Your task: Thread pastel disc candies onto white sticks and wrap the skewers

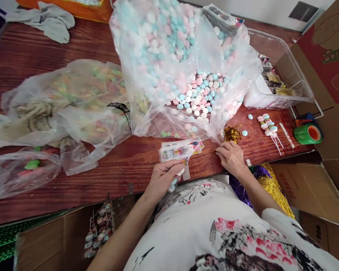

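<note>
My left hand [164,177] is closed around the gathered neck of a small clear bag of pastel candies [173,183], close to my body at the table's front edge. My right hand [232,158] rests on the table with its fingertips pinched on a thin strand that looks like a gold twist tie [214,153]. Just behind that hand lies a bunch of gold twist ties [232,134]. A stack of printed paper labels [176,150] lies beyond my left hand. Past both hands stands a large open plastic bag [147,75] full of pink, blue and white candies [196,98].
Left of it sprawls a clear bag of colourful candies [90,109]. To the right are candy skewers [267,124], green tape [307,134], a clear plastic bin [296,71] and cardboard boxes [313,184]. A grey cloth [49,22] lies at the back left.
</note>
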Action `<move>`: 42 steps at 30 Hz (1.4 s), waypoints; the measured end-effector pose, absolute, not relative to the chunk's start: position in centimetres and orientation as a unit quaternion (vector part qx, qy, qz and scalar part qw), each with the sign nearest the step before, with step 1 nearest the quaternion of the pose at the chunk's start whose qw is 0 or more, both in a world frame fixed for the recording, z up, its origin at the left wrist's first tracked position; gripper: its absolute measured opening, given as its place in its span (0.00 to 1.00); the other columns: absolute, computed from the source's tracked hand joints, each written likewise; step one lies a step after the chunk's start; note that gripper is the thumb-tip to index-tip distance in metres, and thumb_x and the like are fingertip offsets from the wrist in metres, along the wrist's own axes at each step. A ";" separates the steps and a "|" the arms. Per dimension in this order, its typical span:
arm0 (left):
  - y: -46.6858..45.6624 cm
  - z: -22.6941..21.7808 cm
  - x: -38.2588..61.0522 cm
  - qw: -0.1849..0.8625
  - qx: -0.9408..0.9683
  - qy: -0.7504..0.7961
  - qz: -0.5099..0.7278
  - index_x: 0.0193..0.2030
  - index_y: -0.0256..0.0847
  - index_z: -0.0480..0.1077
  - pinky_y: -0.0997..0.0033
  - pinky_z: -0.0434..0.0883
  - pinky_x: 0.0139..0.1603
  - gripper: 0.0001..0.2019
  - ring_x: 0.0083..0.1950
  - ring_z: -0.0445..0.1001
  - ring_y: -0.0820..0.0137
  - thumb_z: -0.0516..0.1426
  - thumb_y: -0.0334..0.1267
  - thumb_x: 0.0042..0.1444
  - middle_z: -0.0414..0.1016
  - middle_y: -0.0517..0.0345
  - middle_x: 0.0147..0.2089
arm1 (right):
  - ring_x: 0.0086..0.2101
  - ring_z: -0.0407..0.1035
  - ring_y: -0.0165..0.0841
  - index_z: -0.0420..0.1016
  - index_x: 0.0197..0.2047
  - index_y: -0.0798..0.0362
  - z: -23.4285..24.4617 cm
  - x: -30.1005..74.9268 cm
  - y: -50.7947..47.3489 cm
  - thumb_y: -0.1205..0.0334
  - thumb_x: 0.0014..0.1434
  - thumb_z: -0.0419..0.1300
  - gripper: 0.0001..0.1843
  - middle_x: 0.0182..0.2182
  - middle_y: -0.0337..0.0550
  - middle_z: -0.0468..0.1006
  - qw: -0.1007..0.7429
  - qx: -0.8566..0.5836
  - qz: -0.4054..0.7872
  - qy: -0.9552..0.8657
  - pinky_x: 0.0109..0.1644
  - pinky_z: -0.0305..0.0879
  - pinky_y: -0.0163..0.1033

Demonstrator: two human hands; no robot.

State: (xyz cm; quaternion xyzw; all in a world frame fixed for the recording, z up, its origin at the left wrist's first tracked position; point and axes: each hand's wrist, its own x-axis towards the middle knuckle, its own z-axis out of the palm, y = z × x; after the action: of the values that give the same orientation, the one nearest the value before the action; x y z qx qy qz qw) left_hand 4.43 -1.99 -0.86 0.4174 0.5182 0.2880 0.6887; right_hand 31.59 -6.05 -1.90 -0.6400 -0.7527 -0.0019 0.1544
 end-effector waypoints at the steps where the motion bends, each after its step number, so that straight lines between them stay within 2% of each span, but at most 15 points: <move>1: -2.0 -0.7 4.5 0.691 0.418 0.516 0.284 0.37 0.36 0.80 0.79 0.61 0.20 0.16 0.20 0.62 0.79 0.66 0.46 0.45 0.72 0.59 0.23 | 0.37 0.61 0.36 0.77 0.36 0.50 -2.1 31.6 -5.8 0.67 0.62 0.56 0.08 0.34 0.45 0.75 0.145 -0.636 -0.006 -0.758 0.41 0.56 0.42; 4: -2.0 -0.1 5.0 0.698 0.420 0.511 0.275 0.37 0.37 0.80 0.80 0.59 0.19 0.16 0.19 0.59 0.80 0.66 0.46 0.45 0.69 0.61 0.21 | 0.36 0.60 0.37 0.74 0.34 0.52 -2.4 31.6 -5.4 0.70 0.60 0.55 0.08 0.33 0.46 0.74 0.111 -0.628 -0.015 -0.770 0.39 0.55 0.42; 6: -2.0 0.3 5.3 0.695 0.424 0.513 0.273 0.37 0.36 0.80 0.80 0.59 0.18 0.17 0.20 0.59 0.80 0.65 0.47 0.45 0.68 0.62 0.21 | 0.35 0.60 0.37 0.72 0.33 0.53 -2.0 31.6 -5.5 0.72 0.60 0.53 0.08 0.32 0.46 0.72 0.118 -0.622 0.000 -0.774 0.39 0.56 0.42; 9: -2.0 0.8 5.7 0.695 0.417 0.520 0.271 0.37 0.36 0.80 0.79 0.60 0.20 0.17 0.20 0.61 0.79 0.65 0.47 0.45 0.68 0.61 0.21 | 0.34 0.62 0.35 0.69 0.35 0.52 -0.6 31.0 -6.2 0.73 0.61 0.50 0.09 0.31 0.44 0.70 0.234 -0.589 0.075 -0.770 0.40 0.59 0.41; 12: -1.9 1.3 6.4 0.694 0.421 0.520 0.266 0.36 0.36 0.80 0.78 0.62 0.22 0.16 0.22 0.61 0.78 0.64 0.46 0.45 0.69 0.61 0.22 | 0.35 0.65 0.34 0.70 0.42 0.50 1.3 29.2 -7.0 0.73 0.61 0.52 0.11 0.33 0.43 0.72 0.373 -0.528 0.146 -0.749 0.42 0.63 0.41; 14: -1.8 1.7 7.0 0.692 0.443 0.502 0.270 0.33 0.37 0.80 0.77 0.64 0.25 0.13 0.24 0.63 0.77 0.63 0.45 0.46 0.71 0.60 0.24 | 0.36 0.67 0.34 0.71 0.48 0.49 2.0 27.4 -7.0 0.74 0.60 0.53 0.16 0.36 0.44 0.73 0.410 -0.487 0.175 -0.751 0.41 0.65 0.41; 17: -1.7 2.2 7.6 0.694 0.467 0.466 0.289 0.30 0.37 0.79 0.77 0.65 0.28 0.12 0.27 0.64 0.76 0.61 0.44 0.48 0.72 0.59 0.26 | 0.34 0.66 0.32 0.72 0.51 0.47 1.8 24.8 -6.4 0.75 0.61 0.51 0.20 0.34 0.43 0.73 0.437 -0.441 0.185 -0.762 0.38 0.66 0.39; 21: -1.9 2.2 7.3 0.711 0.460 0.452 0.281 0.26 0.37 0.74 0.77 0.61 0.26 0.11 0.24 0.58 0.78 0.59 0.43 0.50 0.64 0.63 0.22 | 0.32 0.66 0.31 0.74 0.52 0.47 0.4 23.6 -5.6 0.73 0.62 0.51 0.20 0.32 0.42 0.72 0.443 -0.459 0.198 -0.744 0.36 0.66 0.38; 27: -2.5 1.4 6.8 0.734 0.437 0.445 0.270 0.28 0.37 0.72 0.77 0.59 0.24 0.12 0.22 0.56 0.78 0.60 0.45 0.50 0.61 0.65 0.22 | 0.30 0.67 0.31 0.74 0.51 0.50 -0.3 23.6 -5.5 0.73 0.62 0.52 0.18 0.30 0.42 0.74 0.412 -0.473 0.225 -0.746 0.34 0.66 0.37; 29: -2.5 1.1 6.8 0.726 0.440 0.450 0.277 0.26 0.37 0.71 0.77 0.59 0.24 0.14 0.23 0.55 0.78 0.59 0.46 0.51 0.60 0.65 0.21 | 0.30 0.67 0.31 0.73 0.52 0.49 -0.2 23.6 -5.6 0.73 0.61 0.52 0.19 0.29 0.42 0.74 0.408 -0.477 0.225 -0.745 0.35 0.67 0.37; 33: -2.2 0.8 6.6 0.686 0.491 0.456 0.284 0.25 0.37 0.71 0.76 0.61 0.27 0.15 0.26 0.59 0.76 0.59 0.47 0.52 0.63 0.62 0.24 | 0.31 0.68 0.32 0.68 0.57 0.47 -0.3 23.7 -6.2 0.71 0.60 0.55 0.22 0.30 0.40 0.76 0.444 -0.500 0.222 -0.709 0.38 0.68 0.39; 35: -2.1 0.9 6.4 0.670 0.506 0.458 0.291 0.24 0.37 0.71 0.76 0.62 0.28 0.15 0.26 0.60 0.76 0.58 0.46 0.54 0.64 0.62 0.24 | 0.31 0.69 0.32 0.70 0.53 0.48 -0.5 23.6 -6.5 0.68 0.59 0.59 0.18 0.31 0.39 0.76 0.473 -0.528 0.237 -0.665 0.38 0.67 0.39; 38: -2.1 1.3 6.3 0.641 0.536 0.453 0.312 0.25 0.37 0.73 0.74 0.64 0.32 0.14 0.28 0.63 0.74 0.58 0.45 0.55 0.67 0.60 0.25 | 0.31 0.69 0.31 0.73 0.38 0.50 -0.6 23.3 -6.7 0.64 0.58 0.61 0.03 0.30 0.39 0.76 0.473 -0.547 0.334 -0.605 0.37 0.66 0.37; 39: -2.1 1.4 6.3 0.628 0.551 0.448 0.319 0.26 0.37 0.74 0.73 0.65 0.34 0.14 0.30 0.65 0.73 0.57 0.45 0.56 0.68 0.59 0.26 | 0.31 0.68 0.30 0.73 0.34 0.51 -0.6 23.2 -6.6 0.62 0.58 0.61 0.02 0.29 0.39 0.75 0.468 -0.543 0.378 -0.586 0.37 0.66 0.37; 42: -2.1 2.0 6.3 0.586 0.604 0.427 0.330 0.28 0.37 0.76 0.71 0.66 0.37 0.14 0.32 0.66 0.71 0.56 0.44 0.58 0.71 0.56 0.28 | 0.28 0.67 0.29 0.74 0.29 0.52 -0.7 23.2 -5.8 0.58 0.58 0.62 0.08 0.26 0.37 0.74 0.467 -0.512 0.490 -0.529 0.35 0.66 0.36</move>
State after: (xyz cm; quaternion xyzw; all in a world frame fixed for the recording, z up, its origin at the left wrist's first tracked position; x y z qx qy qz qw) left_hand 6.25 -2.11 2.03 0.6043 0.4274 0.3300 0.5859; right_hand 23.17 -5.82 -0.68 -0.5125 -0.5287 0.4901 0.4666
